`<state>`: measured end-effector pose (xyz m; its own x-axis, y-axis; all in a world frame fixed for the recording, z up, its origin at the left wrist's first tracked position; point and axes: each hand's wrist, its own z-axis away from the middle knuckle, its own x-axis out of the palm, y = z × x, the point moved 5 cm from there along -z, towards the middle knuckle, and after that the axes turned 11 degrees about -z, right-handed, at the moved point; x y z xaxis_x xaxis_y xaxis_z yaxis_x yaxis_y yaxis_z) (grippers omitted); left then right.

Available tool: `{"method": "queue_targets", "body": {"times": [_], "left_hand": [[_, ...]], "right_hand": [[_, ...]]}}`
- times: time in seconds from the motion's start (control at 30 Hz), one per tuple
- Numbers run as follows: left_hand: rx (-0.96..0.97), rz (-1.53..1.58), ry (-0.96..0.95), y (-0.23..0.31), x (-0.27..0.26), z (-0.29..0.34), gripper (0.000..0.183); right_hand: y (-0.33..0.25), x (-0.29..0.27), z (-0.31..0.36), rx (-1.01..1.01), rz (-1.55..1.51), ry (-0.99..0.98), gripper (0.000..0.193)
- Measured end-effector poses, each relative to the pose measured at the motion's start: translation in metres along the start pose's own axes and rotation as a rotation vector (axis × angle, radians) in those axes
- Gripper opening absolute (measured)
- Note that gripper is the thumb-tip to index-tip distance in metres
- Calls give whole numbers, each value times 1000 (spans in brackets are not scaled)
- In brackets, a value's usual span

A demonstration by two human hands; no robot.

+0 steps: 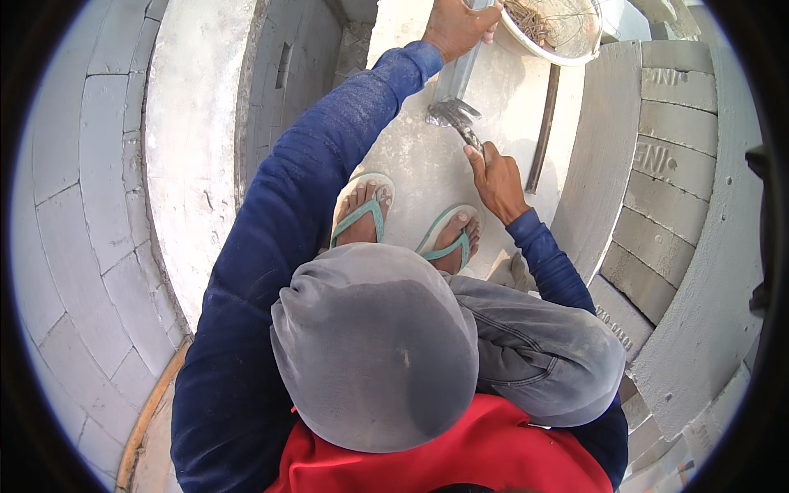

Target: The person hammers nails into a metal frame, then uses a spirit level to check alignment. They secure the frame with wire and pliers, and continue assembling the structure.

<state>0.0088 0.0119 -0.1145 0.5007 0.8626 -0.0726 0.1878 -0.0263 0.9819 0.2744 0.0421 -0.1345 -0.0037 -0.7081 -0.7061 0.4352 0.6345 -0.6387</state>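
My left hand (462,28) is stretched out far ahead, fingers closed round a long grey metal strip (460,74) that looks like a channel or profile. The strip lies along the pale concrete surface in front of my feet. In my right hand (500,182) is a claw hammer (468,131), gripped by its dark handle. Its metal head lies at the near end of the strip; whether it touches the strip I cannot tell. Part of the strip is hidden under my left fingers.
A white bucket (585,57) with thin nail-like pieces stands at the far right. Beside it lies a dark narrow bar (543,135). Stacked grey blocks (674,168) rise on the right, a block wall (78,164) on the left. My sandalled feet (362,212) are close to the hammer.
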Motion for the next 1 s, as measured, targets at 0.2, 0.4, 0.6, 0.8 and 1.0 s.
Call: {"method": "queue_targets", "body": {"times": [0.2,0.4,0.6,0.8,1.0], "left_hand": [[10,-138,-39,-1,-1,-4,25],[172,15,83,14,-7,-9,27],[32,-68,-1,2,-3,-4,29],[74,-223,14,10,-5,-4,29],[-20,-249,-66,3,-2,-5,33]], "right_hand": [[2,-50,45,-623,-398,320,36],[12,11,-16,-68,80,-10,47],[-25,-43,32,-343,-294,202,35],[14,7,1,30,127,13,46],[-14,-29,19,-71,-78,48,47]]}}
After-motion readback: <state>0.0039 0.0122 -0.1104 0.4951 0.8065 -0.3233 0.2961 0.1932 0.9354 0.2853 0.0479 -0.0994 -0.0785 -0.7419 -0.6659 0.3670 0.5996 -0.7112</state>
